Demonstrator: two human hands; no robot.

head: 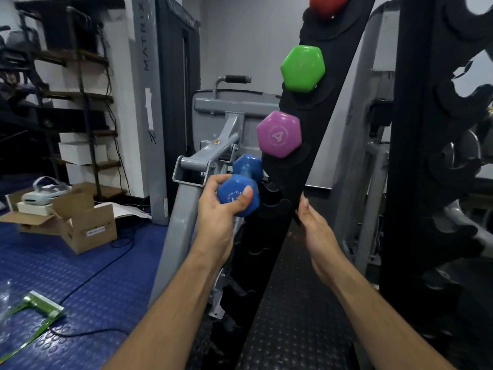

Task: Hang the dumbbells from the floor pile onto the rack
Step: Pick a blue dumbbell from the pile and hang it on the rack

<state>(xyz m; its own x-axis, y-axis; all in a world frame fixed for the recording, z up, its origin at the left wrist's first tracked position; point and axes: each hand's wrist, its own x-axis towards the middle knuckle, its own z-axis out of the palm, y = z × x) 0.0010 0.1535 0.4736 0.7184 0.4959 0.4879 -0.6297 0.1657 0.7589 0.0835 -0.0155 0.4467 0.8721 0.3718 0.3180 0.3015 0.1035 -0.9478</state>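
Observation:
My left hand point(217, 209) grips the near head of a blue dumbbell point(240, 188), holding it against the left edge of the slanted black rack point(314, 156), just below a purple dumbbell point(279, 134) marked 4. Above that hang a green dumbbell point(303, 68) and a red dumbbell point(328, 5) at the top edge. My right hand point(314, 225) rests on the rack's right edge with fingers extended, holding nothing. Several empty black cradles show on the rack below the blue dumbbell. The floor pile is out of view.
A grey weight machine point(213, 156) stands directly left of the rack. A second black rack point(426, 129) rises at the right. Open cardboard boxes point(77, 220), a cable and a green strap point(34, 308) lie on the blue floor mat at left.

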